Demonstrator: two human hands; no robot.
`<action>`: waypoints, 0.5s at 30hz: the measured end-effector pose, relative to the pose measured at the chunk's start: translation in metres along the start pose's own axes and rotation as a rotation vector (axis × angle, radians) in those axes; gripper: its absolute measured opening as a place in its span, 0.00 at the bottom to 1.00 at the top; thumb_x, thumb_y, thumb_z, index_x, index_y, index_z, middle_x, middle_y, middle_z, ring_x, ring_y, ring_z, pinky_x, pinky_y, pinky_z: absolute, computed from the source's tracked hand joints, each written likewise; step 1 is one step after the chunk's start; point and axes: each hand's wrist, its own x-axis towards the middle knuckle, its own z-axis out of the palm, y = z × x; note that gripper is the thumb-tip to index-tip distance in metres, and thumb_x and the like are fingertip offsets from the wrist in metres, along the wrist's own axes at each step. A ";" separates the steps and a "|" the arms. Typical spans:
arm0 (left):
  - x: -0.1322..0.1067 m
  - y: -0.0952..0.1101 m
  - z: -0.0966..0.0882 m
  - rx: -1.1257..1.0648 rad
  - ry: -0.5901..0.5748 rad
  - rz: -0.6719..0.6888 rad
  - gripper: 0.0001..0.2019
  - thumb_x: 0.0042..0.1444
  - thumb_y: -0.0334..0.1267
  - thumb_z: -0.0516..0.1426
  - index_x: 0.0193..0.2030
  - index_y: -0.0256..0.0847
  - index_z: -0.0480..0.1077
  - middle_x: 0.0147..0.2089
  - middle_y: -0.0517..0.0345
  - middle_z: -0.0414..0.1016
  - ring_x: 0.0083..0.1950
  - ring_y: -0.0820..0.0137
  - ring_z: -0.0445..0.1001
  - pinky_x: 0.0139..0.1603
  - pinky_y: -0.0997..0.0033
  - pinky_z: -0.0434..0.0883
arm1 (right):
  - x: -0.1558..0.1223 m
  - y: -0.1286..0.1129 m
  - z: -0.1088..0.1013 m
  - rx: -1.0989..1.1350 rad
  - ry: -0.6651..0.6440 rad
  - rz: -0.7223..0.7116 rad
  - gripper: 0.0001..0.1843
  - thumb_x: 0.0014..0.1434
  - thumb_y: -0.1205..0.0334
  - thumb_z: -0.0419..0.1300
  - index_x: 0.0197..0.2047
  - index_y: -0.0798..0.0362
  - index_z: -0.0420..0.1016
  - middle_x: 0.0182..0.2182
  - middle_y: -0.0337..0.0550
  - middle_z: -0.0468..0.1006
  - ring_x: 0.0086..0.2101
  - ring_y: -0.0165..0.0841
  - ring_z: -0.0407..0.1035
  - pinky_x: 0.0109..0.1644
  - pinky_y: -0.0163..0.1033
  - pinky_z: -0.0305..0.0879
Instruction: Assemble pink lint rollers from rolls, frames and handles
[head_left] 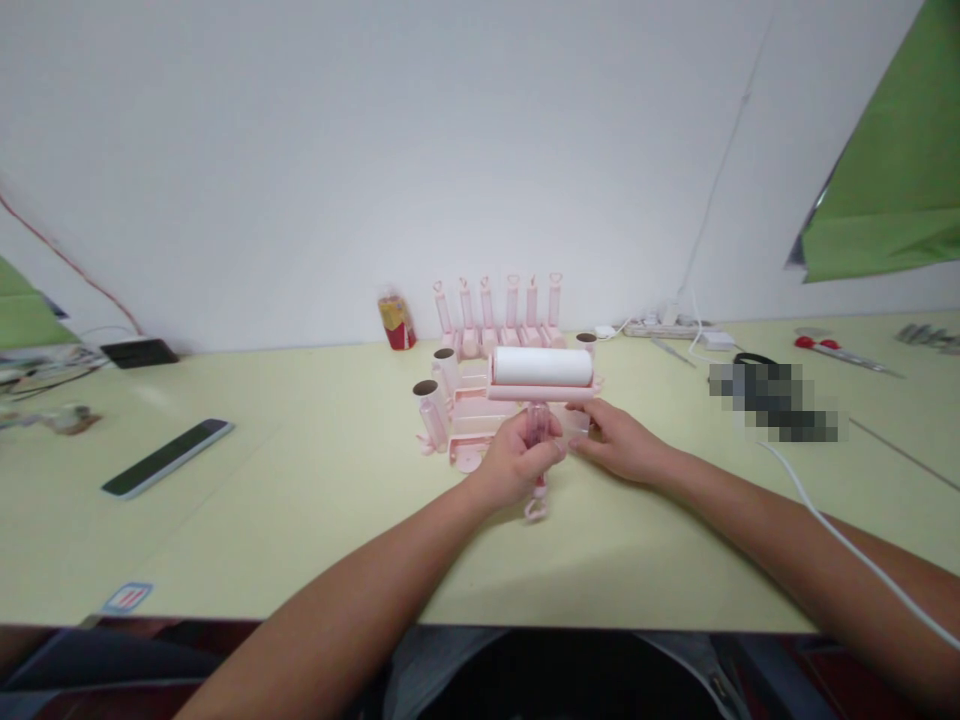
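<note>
My left hand (pixel 517 462) is closed round the pink handle of a lint roller (pixel 541 368), holding it upright with its white roll across the top. My right hand (pixel 619 440) pinches the right end of the roller's pink frame just under the roll. Behind and left of the roller lie pink roller parts (pixel 472 415) and spare rolls with cardboard cores (pixel 433 410). A row of several pink handles (pixel 499 310) stands farther back near the wall.
A pale yellow table (pixel 300 500) runs to a white wall. A dark phone (pixel 166 457) lies at left, a red-and-yellow packet (pixel 397 320) stands at the back, a power strip (pixel 667 327) and red-handled scissors (pixel 832 348) lie at right. A white cable (pixel 847 545) crosses my right forearm.
</note>
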 end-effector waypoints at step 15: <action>0.004 0.003 -0.013 0.208 -0.180 -0.054 0.17 0.55 0.44 0.61 0.48 0.35 0.69 0.22 0.69 0.60 0.17 0.79 0.62 0.16 0.80 0.59 | 0.004 -0.013 -0.045 0.843 0.457 0.287 0.16 0.60 0.46 0.56 0.43 0.48 0.69 0.30 0.39 0.73 0.26 0.31 0.65 0.29 0.36 0.64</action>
